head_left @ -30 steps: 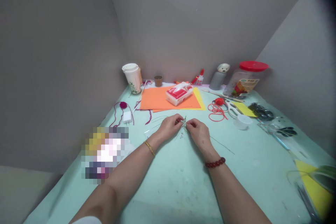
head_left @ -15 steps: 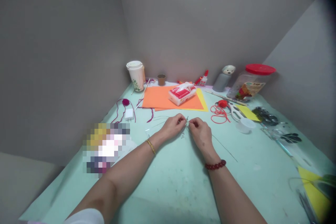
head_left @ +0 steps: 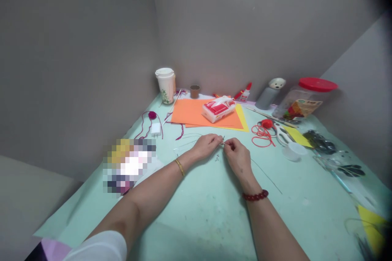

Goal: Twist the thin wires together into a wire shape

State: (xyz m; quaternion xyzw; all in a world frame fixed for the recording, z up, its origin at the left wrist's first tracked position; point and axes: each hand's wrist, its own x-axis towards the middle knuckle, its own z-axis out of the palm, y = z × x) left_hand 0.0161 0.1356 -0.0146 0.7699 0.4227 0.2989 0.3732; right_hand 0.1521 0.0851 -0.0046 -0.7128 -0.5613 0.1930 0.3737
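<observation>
My left hand [head_left: 207,147] and my right hand [head_left: 238,156] meet above the middle of the table, fingertips almost touching. Both are closed in a pinch on a small piece made of thin wire [head_left: 223,143], whose details are too small to make out. Fine wire strands [head_left: 186,140] stretch out to the left behind my left hand. Another long thin wire [head_left: 269,177] runs from beside my right hand toward the lower right. Just below the fingertips, a few tiny dark bits [head_left: 217,157] lie on the green table cover [head_left: 196,212].
Behind the hands, a tissue pack [head_left: 219,109] rests on orange paper [head_left: 186,113]. To the right are red cord [head_left: 262,136], white-handled scissors [head_left: 281,134], a small clear cup [head_left: 294,151] and a red-lidded jar [head_left: 301,100]. A white charger [head_left: 156,129] and lidded cup [head_left: 165,85] stand left.
The view has turned slightly, so most things sit further right in the picture. My left fingers have closed in further over the small wire piece; both hands keep their pinch.
</observation>
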